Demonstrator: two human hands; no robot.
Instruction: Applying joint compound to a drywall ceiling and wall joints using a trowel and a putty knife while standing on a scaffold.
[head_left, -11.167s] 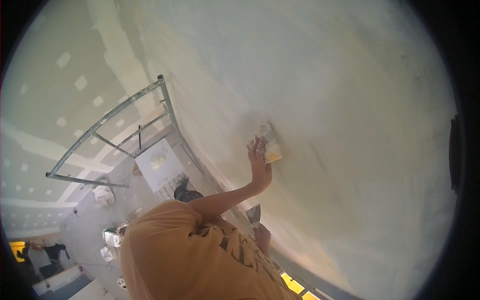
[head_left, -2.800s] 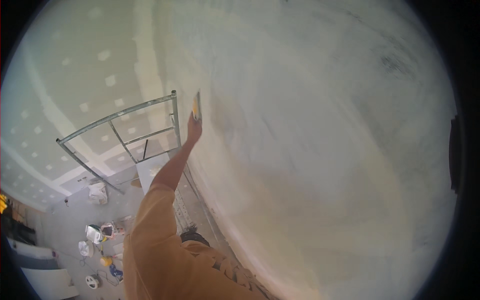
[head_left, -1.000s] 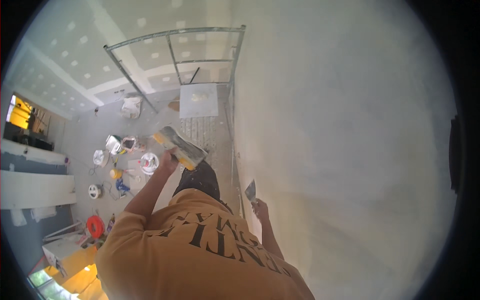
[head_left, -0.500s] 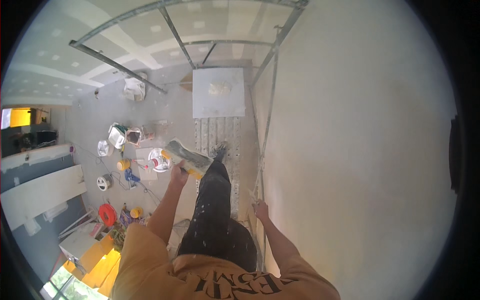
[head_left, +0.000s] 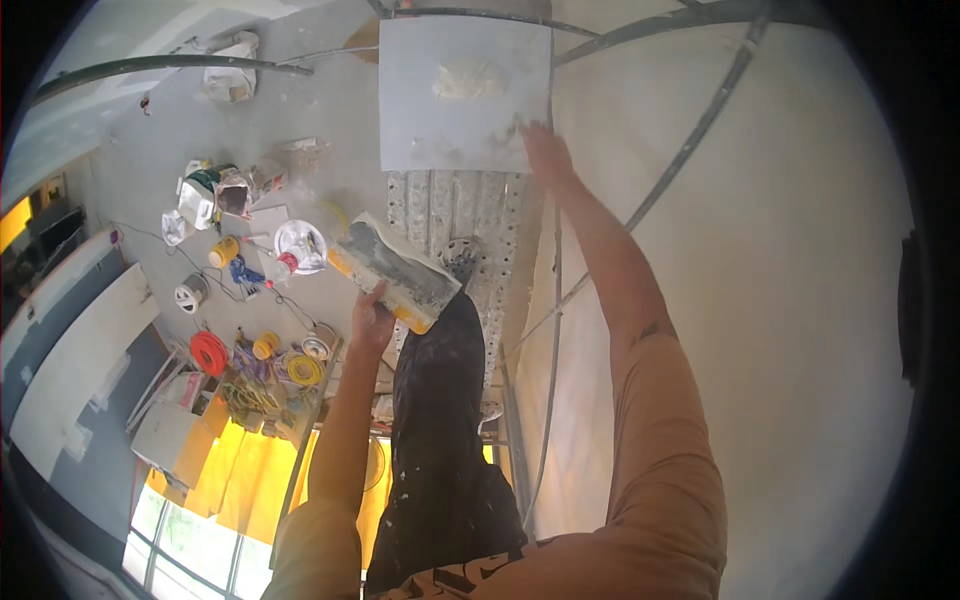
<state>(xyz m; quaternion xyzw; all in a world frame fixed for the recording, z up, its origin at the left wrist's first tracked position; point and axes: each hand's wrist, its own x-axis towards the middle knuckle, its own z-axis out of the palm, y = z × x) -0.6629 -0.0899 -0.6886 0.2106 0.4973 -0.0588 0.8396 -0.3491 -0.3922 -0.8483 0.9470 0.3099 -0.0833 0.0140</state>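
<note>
In my left hand is a long rectangular mud pan, grey inside, smeared with white plaster and yellow along its near side. My fingers are closed on that yellow side, and the pan tilts over my leg. Stretched far forward, my right hand is over the right edge of a pale square board. A dollop of cream-white compound lies on the board. Motion smears the right fingers, so whether they hold anything is hidden. Dark, blurred marks show on the board beside them.
I stand on a perforated metal scaffold plank. Scaffold tubes cross ahead and to the right, beside a pale wall. Down on the floor at left are buckets, cords, a red coil and a white bag.
My right hand has gone from low beside the scaffold tube forward to the board's right edge. The view has tilted back, bringing the board higher. The pan stays in my left hand.
</note>
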